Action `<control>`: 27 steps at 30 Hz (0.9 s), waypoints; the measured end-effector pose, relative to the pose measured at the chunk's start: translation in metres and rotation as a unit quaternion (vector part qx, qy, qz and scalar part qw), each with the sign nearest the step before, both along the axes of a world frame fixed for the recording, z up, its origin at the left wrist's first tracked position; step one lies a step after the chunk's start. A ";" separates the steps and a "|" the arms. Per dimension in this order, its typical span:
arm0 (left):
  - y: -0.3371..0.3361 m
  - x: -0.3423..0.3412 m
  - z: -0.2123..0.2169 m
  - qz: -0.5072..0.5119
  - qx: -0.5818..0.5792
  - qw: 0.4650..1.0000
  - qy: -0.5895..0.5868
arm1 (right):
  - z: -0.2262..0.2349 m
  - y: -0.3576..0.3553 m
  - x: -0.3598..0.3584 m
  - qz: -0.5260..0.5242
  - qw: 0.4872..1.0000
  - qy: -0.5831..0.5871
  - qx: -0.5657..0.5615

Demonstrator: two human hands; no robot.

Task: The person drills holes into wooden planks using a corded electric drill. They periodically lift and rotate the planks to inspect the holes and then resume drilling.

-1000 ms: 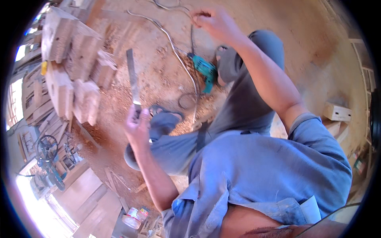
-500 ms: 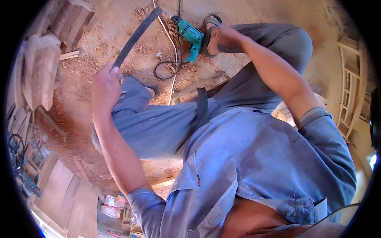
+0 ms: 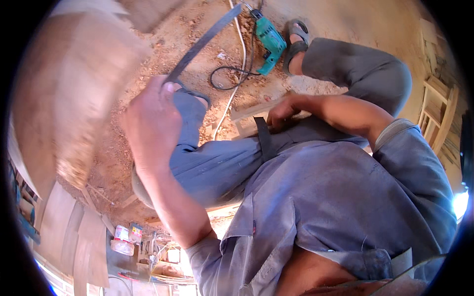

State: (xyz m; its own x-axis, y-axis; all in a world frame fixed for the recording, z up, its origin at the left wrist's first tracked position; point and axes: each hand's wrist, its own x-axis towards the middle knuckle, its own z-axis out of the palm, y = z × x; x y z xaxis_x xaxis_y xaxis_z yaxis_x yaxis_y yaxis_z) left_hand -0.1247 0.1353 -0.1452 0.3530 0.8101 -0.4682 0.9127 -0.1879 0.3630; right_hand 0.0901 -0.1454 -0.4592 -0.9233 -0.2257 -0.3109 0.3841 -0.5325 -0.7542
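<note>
Left hand (image 3: 148,123) is closed in a fist round one end of a long flat metal blade (image 3: 205,42), fingers wrapped tight, no gap showing; the blade is thin, dark grey, and runs from the fist diagonally up and to the right, its far end near the top of the view above the sawdust floor (image 3: 187,29). Right hand (image 3: 282,111) is curled down on a pale wooden piece (image 3: 249,118) lying across the lap, fingers bent over its edge and touching it (whether it truly clamps the wood or just presses on it, cannot tell). The wooden piece is light, flat-faced, straight-edged, and sits between the knees, partly hidden by the hand. A dark strap (image 3: 261,138) hangs just below the wood. On the floor beyond the knees lies a green power drill (image 3: 269,42) with a black cable (image 3: 229,79) looped beside it and a white cord (image 3: 242,44) running past. A sandalled foot (image 3: 296,42) is just beside the drill. Blurred pale wood (image 3: 74,98) fills the left.
</note>
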 end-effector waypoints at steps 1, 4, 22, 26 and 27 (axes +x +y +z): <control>-0.007 -0.016 -0.023 -0.003 0.047 0.999 -0.016 | 0.064 0.034 -0.006 -0.029 0.977 -0.161 -0.139; 0.016 -0.008 -0.023 -0.050 0.007 0.998 -0.036 | 0.035 -0.046 -0.046 -0.221 0.956 -0.125 0.144; 0.033 0.001 -0.056 -0.181 0.022 0.983 0.005 | 0.231 0.059 -0.051 -0.426 0.667 -0.337 0.510; 0.016 -0.019 -0.051 -0.207 0.106 0.973 -0.006 | 0.333 -0.036 0.008 -0.732 0.539 -0.148 0.388; 0.017 -0.018 -0.050 -0.205 0.134 0.969 -0.028 | 0.341 -0.064 0.023 -0.763 0.545 -0.081 0.337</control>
State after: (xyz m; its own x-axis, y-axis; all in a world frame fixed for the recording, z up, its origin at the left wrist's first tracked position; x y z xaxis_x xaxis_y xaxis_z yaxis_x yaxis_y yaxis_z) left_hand -0.1430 0.1518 -0.1951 0.6892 0.6867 -0.2312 0.7222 -0.6248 0.2969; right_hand 0.1132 -0.2096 -0.1178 0.1769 0.9831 0.0468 -0.0277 0.0525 -0.9982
